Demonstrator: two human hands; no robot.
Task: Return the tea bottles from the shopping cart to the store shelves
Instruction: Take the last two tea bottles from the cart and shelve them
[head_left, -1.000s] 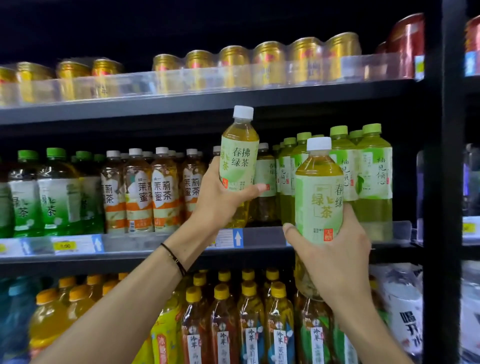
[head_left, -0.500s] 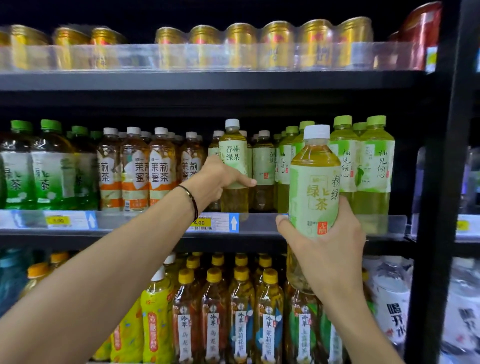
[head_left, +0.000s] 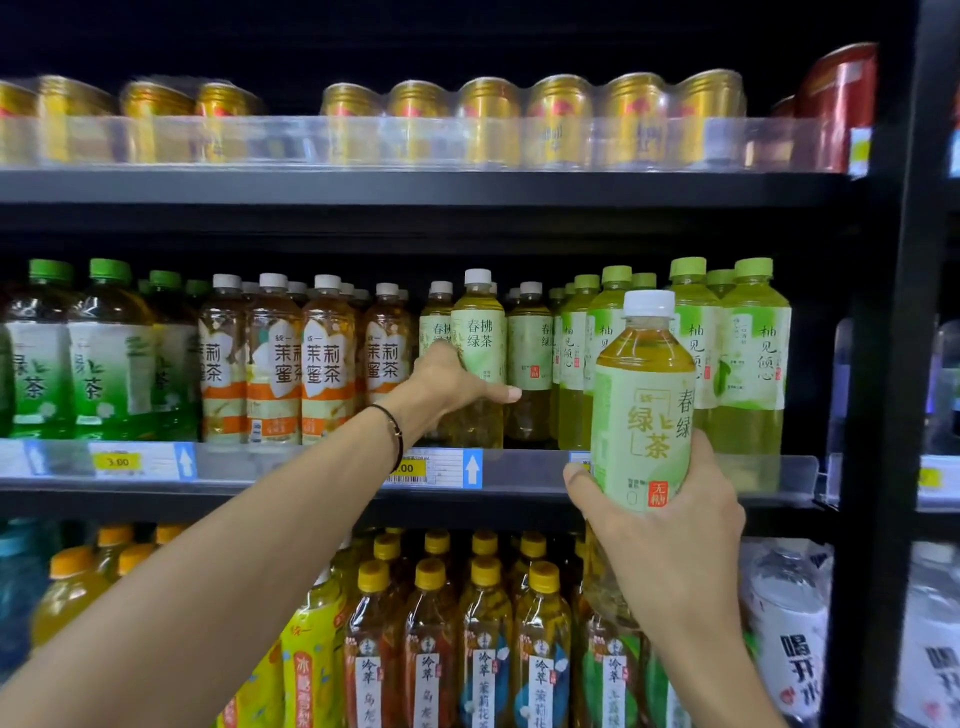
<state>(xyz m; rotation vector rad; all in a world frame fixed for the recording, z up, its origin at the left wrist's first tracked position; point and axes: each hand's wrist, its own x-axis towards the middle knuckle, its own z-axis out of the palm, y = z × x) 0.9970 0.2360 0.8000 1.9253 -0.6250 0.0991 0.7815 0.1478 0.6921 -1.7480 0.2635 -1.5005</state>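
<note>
Left hand grips a green tea bottle standing upright on the middle shelf. Right hand fingers clasp a second green tea bottle, raised before the shelf.

The scene is seen from a single head-worn wide-angle view, faced straight at the middle shelf from close range at about its own height, with the can shelf above it, yellow-capped bottles below it, and both forearms reaching in from below.
</note>
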